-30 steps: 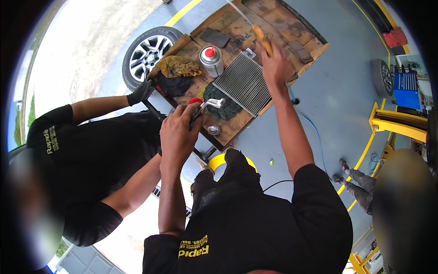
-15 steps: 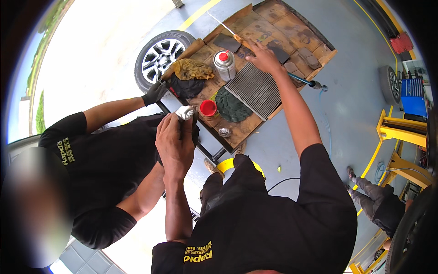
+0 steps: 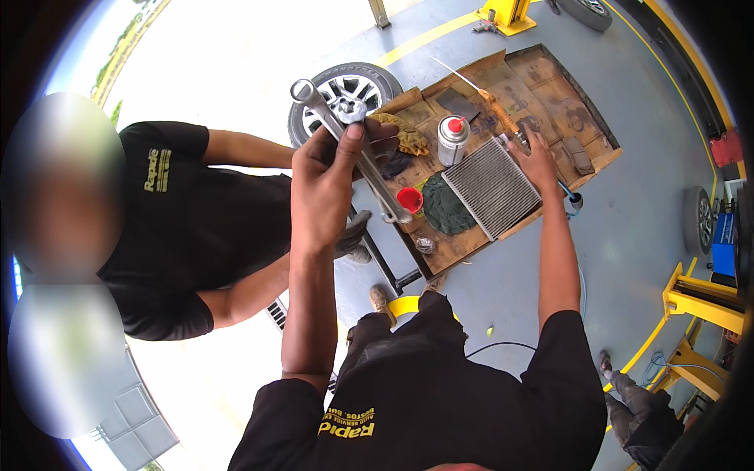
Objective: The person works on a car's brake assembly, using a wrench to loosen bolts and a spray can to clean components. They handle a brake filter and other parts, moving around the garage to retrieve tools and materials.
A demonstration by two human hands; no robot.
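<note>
Raised at centre, my left hand (image 3: pixel 323 184) is closed around metal wrenches (image 3: pixel 316 102); a long one with a ring end slants across the fingers, and a second shiny end shows beside it. My right hand (image 3: pixel 539 163) curls at the rear end of an orange air blow gun (image 3: pixel 496 107) with a long thin nozzle, lying on a cardboard-lined cart (image 3: pixel 542 82). Just beside that hand lies a grey pleated filter (image 3: pixel 495 188). Nearby are a spray can (image 3: pixel 453 141) with a red cap, a dark green cloth (image 3: pixel 449 206) and a red cup (image 3: pixel 409 199).
A co-worker (image 3: pixel 196 224) in a black shirt stands at the left, one dark-gloved hand (image 3: pixel 353 235) low by the cart. Behind the cart's left side lies a wheel (image 3: pixel 377 80). Dark pads (image 3: pixel 580 157) rest at its right end. A yellow lift post (image 3: pixel 505 14) stands beyond.
My left hand has turned and risen, bringing the wrenches into fuller view. My right hand has drawn back along the blow gun. The co-worker's gloved hand has left the cart's edge.
</note>
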